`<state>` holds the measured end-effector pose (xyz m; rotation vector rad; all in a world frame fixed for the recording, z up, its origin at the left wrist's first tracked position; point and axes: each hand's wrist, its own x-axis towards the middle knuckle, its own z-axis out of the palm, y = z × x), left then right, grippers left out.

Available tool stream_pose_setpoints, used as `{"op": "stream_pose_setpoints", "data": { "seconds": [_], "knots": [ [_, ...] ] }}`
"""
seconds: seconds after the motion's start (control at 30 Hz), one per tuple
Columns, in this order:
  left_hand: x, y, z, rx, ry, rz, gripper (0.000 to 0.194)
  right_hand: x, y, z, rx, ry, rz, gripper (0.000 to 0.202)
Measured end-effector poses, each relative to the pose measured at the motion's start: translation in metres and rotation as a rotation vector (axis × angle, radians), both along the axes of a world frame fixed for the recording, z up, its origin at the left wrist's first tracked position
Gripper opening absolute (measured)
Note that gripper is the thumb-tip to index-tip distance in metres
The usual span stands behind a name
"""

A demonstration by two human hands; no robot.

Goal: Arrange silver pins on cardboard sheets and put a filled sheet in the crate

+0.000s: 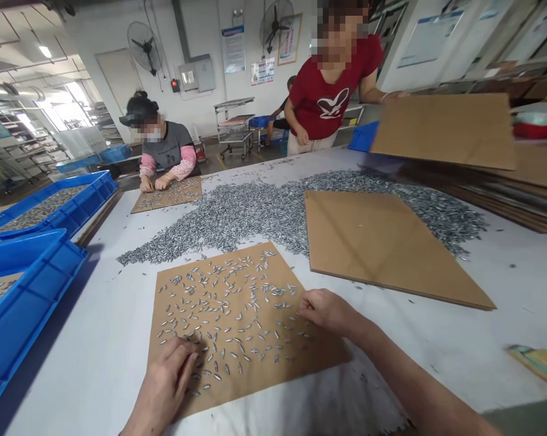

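A brown board (255,378) lies on the table in front of me, strewn with several small silver spindle-shaped metal pieces (216,366). Over its lower left part, my left hand (171,372) has its fingers curled together among the pieces; what they pinch, if anything, is hidden. My right hand (323,309) is closed at the board's right edge, and I cannot make out anything inside it. Beyond the board spreads a large heap of the same metal pieces (255,212).
Stacked brown boards (391,248) lie right of mine, partly over the heap. Blue trays (32,303) line the left side. Across the table, one person (168,151) bends over another board; a person in red (334,97) holds a large board (443,130). A flat colourful item (539,363) lies far right.
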<state>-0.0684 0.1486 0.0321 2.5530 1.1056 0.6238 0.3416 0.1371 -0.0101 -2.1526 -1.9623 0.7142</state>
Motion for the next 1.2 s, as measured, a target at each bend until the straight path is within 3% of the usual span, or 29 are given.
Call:
{"op": "stream_pose_setpoints", "data": {
  "seconds": [0.1,0.27,0.33,0.57,0.73,0.87,1.03,1.2],
  "knots": [
    [-0.002,-0.001,0.001,0.006,-0.003,0.008,0.025,0.001,0.005,0.007,-0.056,0.037,0.028,0.019],
    [-0.006,-0.001,0.005,0.005,-0.010,0.034,0.024,-0.007,0.010,0.014,0.142,0.068,0.095,0.014],
    [-0.008,-0.001,0.006,0.028,-0.018,0.027,0.023,-0.010,0.011,0.013,0.144,0.047,0.126,0.017],
    [-0.009,0.000,0.004,0.063,-0.017,0.019,0.023,0.011,-0.003,-0.007,0.226,-0.175,0.124,0.025],
    [0.002,0.002,0.010,0.027,-0.023,0.018,0.022,0.011,-0.008,-0.012,0.267,-0.083,0.137,0.025],
    [0.027,0.007,0.023,-0.030,0.029,-0.034,0.028,0.001,0.001,-0.010,0.241,-0.036,0.188,0.024],
    [0.087,0.023,0.038,-0.126,0.189,-0.156,0.027,0.002,0.004,-0.021,0.305,-0.175,0.196,0.024],
    [0.160,0.045,0.024,-0.160,0.349,-0.227,0.024,0.009,-0.006,-0.030,0.444,-0.253,0.299,0.025]
  ]
}}
